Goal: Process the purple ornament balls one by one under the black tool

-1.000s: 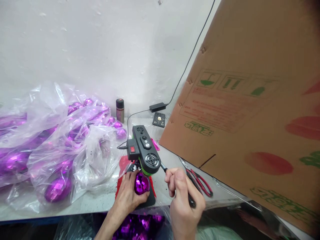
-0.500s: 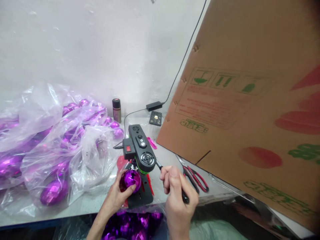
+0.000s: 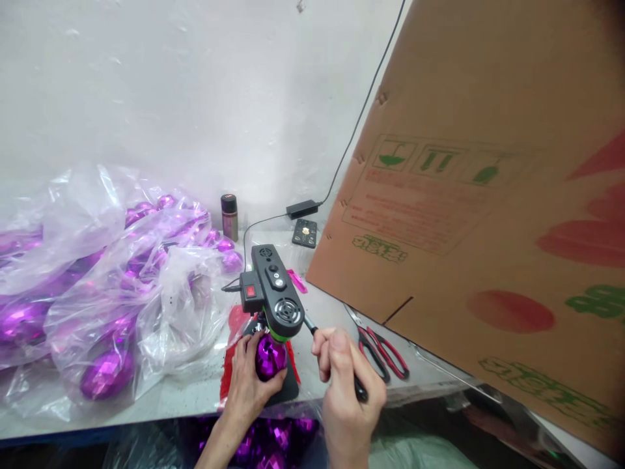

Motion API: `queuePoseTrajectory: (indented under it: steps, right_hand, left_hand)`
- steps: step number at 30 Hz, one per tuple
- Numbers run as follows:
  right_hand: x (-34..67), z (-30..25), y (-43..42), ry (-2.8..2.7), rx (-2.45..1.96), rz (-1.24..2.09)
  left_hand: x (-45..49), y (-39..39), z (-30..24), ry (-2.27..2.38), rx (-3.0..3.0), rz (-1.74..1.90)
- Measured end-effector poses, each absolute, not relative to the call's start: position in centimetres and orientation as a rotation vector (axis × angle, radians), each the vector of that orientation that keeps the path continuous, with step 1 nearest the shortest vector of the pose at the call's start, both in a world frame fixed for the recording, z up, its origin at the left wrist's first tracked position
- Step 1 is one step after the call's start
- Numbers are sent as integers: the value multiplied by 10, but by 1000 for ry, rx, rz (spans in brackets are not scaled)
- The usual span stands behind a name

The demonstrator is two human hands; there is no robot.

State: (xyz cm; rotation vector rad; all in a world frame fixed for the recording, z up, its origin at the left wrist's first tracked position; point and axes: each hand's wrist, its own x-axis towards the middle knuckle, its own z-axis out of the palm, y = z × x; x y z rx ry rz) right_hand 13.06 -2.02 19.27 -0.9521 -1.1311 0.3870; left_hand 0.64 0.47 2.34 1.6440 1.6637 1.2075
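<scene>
Beneath the head of a black-and-green machine (image 3: 273, 273) with a red switch (image 3: 250, 291), the left hand (image 3: 245, 378) has its fingers and thumb clamped around a shiny purple faceted ball (image 3: 270, 358). Just to the right — beside red-and-black-handled scissors (image 3: 373, 333) on the pale surface (image 3: 190, 394) — the right hand (image 3: 349, 384) has its fingers wrapped tight around a black-handled metal lever (image 3: 312, 327).
</scene>
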Motion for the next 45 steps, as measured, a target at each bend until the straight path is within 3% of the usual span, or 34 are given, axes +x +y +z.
queuePoseTrajectory:
  steps: [8, 18, 45]
  right_hand:
    - [131, 189, -20, -1136, -924, 375]
    - [125, 137, -17, -1025, -807, 280]
    - [120, 135, -15, -979, -760, 295]
  left_hand:
    - [14, 0, -1, 1655, 1529, 1296]
    - [19, 1, -5, 1670, 1560, 1339]
    - [23, 2, -17, 1707, 1694, 1358]
